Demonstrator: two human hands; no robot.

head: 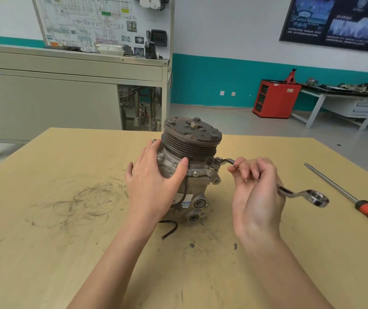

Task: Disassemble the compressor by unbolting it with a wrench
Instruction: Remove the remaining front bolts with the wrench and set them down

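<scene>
A grey metal compressor (195, 175) stands upright in the middle of the table, its dark ribbed pulley (191, 139) on top with a centre nut. My left hand (154, 181) lies flat against its left side, thumb across the front flange among the bolts. My right hand (256, 192) grips the shaft of a chrome double ring wrench (301, 194). One wrench ring sits on a bolt (218, 161) at the right of the flange; the other ring sticks out to the right past my hand.
A screwdriver with a red and black handle (357, 201) lies on the wooden table (67, 219) at the right. A short black cable end (169, 229) curls in front of the compressor. Behind the table stand a grey trolley cabinet (67, 97) and a red cabinet (276, 99).
</scene>
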